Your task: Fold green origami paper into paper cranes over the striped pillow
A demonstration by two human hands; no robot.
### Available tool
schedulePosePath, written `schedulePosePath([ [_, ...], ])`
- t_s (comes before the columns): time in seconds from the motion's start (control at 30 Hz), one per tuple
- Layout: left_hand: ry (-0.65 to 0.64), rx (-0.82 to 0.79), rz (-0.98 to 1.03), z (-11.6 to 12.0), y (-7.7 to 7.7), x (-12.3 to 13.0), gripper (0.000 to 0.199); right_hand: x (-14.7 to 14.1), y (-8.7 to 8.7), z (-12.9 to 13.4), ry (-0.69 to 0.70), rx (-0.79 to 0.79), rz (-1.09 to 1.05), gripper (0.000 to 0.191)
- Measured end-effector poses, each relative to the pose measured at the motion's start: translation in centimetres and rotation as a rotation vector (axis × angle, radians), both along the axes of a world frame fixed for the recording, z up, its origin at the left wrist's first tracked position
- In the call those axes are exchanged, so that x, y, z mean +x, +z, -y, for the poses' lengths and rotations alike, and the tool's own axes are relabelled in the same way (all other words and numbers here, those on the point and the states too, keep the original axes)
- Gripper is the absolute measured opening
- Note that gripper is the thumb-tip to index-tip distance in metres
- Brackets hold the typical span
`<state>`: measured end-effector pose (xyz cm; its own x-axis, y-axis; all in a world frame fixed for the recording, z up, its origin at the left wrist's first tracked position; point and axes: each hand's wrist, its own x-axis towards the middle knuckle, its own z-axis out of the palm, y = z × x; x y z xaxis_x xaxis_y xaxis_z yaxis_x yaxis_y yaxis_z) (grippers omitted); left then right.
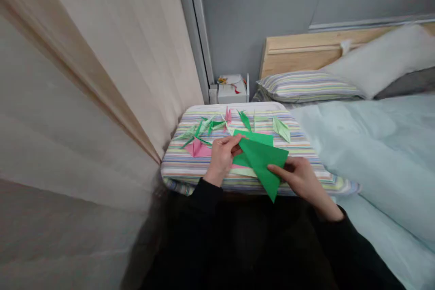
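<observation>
Both my hands hold a folded sheet of green origami paper (261, 163) above a striped padded board (181, 172). My left hand (222, 156) pinches its left side, and my right hand (295, 179) grips its lower right side. One corner of the sheet points down toward my lap. Under it lies a pale green paper sheet (243, 171). Several folded paper cranes in green and pink lie on the board, including a pink crane (197, 148) near my left hand and a pale green crane (281, 129) at the far right.
A beige curtain (102, 77) hangs along the left. A pale blue bedsheet (374, 158) lies to the right, with a striped pillow (306, 86), a white pillow (374, 61) and a wooden headboard (306, 50) beyond. A small white box (233, 90) stands against the grey wall.
</observation>
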<state>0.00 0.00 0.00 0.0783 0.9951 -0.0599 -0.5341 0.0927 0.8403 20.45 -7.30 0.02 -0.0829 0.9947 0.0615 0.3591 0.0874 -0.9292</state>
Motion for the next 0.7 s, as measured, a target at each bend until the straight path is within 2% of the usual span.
schedulePosePath([
  [0.13, 0.051, 0.004, 0.029, -0.1, 0.0, 0.1, 0.038, 0.0, 0.0, 0.4, -0.005, 0.002, -0.013, 0.040],
  [0.23, 0.060, -0.005, 0.042, -0.3, 0.0, 0.0, 0.048, 0.1, -0.1, 0.6, -0.039, -0.044, -0.053, 0.039],
  [0.33, -0.007, 0.019, -0.021, -0.2, -0.1, -0.1, 0.058, 0.1, -0.3, 0.6, -0.086, -0.110, -0.119, 0.040],
  [0.43, -0.081, 0.076, -0.135, 0.1, -0.2, -0.2, 0.049, -0.1, -0.4, 0.6, -0.106, -0.153, -0.164, 0.043],
  [0.57, -0.070, 0.105, -0.193, 0.2, -0.4, -0.2, 0.046, 0.4, -0.1, 0.6, 0.007, -0.172, -0.133, 0.045],
  [0.7, -0.110, 0.138, -0.251, 0.3, -0.4, -0.3, 0.044, 2.4, 0.8, 0.1, 0.105, -0.093, -0.122, 0.055],
])
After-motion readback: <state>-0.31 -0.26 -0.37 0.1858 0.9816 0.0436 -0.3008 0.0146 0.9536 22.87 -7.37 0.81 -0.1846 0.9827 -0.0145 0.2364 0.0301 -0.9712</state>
